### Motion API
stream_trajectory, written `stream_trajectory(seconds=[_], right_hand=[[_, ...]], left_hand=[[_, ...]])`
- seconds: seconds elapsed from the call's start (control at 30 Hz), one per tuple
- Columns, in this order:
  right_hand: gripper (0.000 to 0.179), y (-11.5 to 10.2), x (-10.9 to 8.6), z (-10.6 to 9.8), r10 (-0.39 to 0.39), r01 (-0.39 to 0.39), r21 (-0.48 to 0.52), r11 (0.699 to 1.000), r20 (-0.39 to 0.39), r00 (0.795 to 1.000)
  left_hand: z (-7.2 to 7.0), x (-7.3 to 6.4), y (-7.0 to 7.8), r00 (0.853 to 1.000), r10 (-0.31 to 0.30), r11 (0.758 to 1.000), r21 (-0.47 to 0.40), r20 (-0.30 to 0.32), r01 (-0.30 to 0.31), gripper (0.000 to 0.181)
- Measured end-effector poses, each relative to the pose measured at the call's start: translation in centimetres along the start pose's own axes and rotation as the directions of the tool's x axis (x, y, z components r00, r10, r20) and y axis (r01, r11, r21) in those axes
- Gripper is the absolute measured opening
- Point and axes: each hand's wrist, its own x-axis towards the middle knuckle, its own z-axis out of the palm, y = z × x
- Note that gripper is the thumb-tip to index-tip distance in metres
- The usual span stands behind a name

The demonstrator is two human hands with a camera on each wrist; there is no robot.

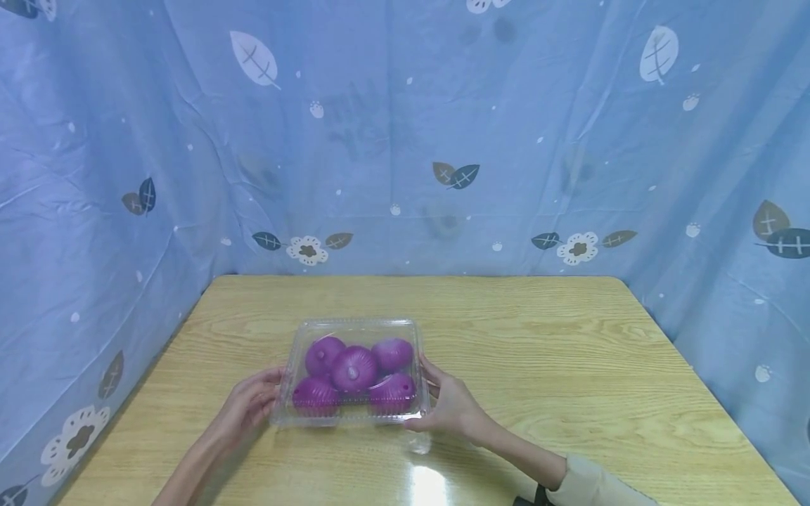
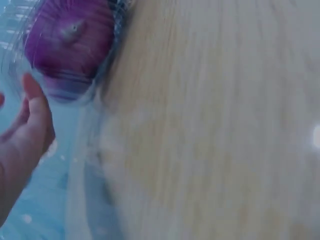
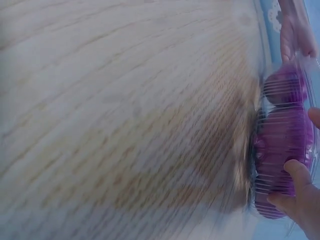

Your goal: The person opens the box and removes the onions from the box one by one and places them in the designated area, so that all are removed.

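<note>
A clear plastic clamshell box (image 1: 357, 329) with several purple onions (image 1: 354, 369) inside is between my two hands. My left hand (image 1: 243, 404) holds its left end, fingertips at the rim. In the left wrist view, the thumb and fingers of this hand (image 2: 25, 135) overlap the box edge, close by one onion (image 2: 70, 40). My right hand (image 1: 455, 407) grips the right end, the thumb along the front corner and the other fingers on the side wall. The right wrist view has these fingers (image 3: 300, 182) pressed against the ribbed plastic over the onions.
Under the box lies a light wood-grain table (image 1: 538, 351), with a bright glare spot near its front edge. Blue curtains (image 1: 392, 140) with leaf and flower prints hang behind it and along both sides. A beige sleeve (image 1: 595, 485) covers the right forearm.
</note>
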Motion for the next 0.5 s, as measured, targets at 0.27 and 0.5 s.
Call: stream_trajectory(seconds=[0.27, 0.5], right_hand=[[0.11, 0.3, 0.0, 0.0, -0.023, 0.022, -0.025, 0.999, -0.014, 1.0], [0.106, 0.9, -0.3, -0.4, -0.094, 0.095, -0.041, 0.995, 0.026, 0.995]], left_hand=[[-0.5, -1.3, -0.7, 0.943, 0.075, 0.993, -0.111, 0.324, -0.04, 0.071], [0.1, -1.4, -0.8, 0.979, 0.01, 0.998, 0.054, 0.205, -0.022, 0.093]])
